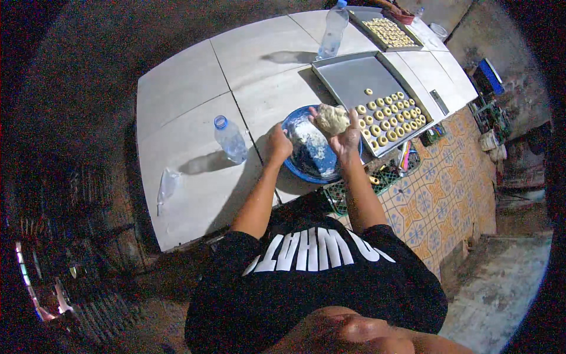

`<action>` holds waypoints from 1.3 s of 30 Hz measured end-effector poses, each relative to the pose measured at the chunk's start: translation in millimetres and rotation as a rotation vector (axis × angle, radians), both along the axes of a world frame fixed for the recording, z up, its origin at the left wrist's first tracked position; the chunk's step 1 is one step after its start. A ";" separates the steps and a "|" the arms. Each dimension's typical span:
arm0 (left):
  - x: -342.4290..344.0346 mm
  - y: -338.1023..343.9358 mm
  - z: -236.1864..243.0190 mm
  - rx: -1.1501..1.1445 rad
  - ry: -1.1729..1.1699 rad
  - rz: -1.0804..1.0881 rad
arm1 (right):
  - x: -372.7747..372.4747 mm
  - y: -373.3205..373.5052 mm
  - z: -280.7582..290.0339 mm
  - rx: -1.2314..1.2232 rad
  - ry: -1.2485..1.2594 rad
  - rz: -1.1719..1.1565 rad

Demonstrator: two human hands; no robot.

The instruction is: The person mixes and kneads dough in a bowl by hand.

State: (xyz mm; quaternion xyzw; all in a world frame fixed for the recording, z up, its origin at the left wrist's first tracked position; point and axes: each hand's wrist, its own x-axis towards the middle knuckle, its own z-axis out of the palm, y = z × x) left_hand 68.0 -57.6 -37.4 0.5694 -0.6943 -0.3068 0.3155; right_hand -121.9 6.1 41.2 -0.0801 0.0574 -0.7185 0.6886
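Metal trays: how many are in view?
2. The nearer tray lies right of the blue basin; the farther tray sits beyond, near the far end of the table. The picture's dark edges could hide others.

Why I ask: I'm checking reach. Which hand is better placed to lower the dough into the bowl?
Likely the right hand: it holds the dough near the blue bowl, while the left hand grips its rim.

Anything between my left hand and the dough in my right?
Nothing visible. The left hand holds the left rim of the bowl; the right hand holds the dough up by its far right side. Only the bowl's open top, with white powder inside, lies between.
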 end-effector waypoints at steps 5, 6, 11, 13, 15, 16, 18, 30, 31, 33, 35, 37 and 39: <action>33.0 23.7 8.7 0.112 -0.126 0.065 | 21.3 -13.0 -41.4 0.185 0.151 0.039; 37.6 26.8 11.9 0.052 -0.083 0.103 | 26.1 -12.9 -46.0 0.202 0.246 0.065; 43.9 42.7 44.9 0.097 -0.161 0.109 | 46.9 -15.5 -38.1 0.284 0.600 0.205; 35.5 51.5 63.6 -0.327 -0.067 0.093 | 52.3 -14.1 -34.0 0.273 0.745 0.149; 26.1 61.3 80.6 -0.603 0.043 0.002 | 54.4 -13.0 -34.9 0.345 0.670 0.171; 20.4 67.3 86.6 -0.590 0.077 -0.098 | 54.8 -12.3 -36.9 0.399 0.694 0.141; 5.9 68.9 95.6 -0.649 0.230 -0.356 | 56.6 -15.6 -41.0 0.463 0.846 0.052; -9.2 49.4 126.4 -0.738 0.403 -0.385 | 65.4 44.2 45.0 0.032 0.014 0.285; -10.7 50.7 128.2 -0.708 0.419 -0.346 | 66.3 47.6 49.1 0.032 -0.337 0.394; -15.9 53.7 128.2 -0.654 0.448 -0.269 | 65.5 54.4 51.9 0.044 -1.148 0.553; -27.4 49.0 126.1 -0.564 0.465 -0.131 | 60.5 61.2 50.3 0.079 -0.994 0.502; -33.2 41.4 121.5 -0.252 0.533 -0.111 | 52.0 66.9 46.3 0.090 -0.531 0.373; -37.5 31.7 116.9 -0.281 0.718 -0.100 | 43.5 69.2 40.6 0.092 -0.072 0.235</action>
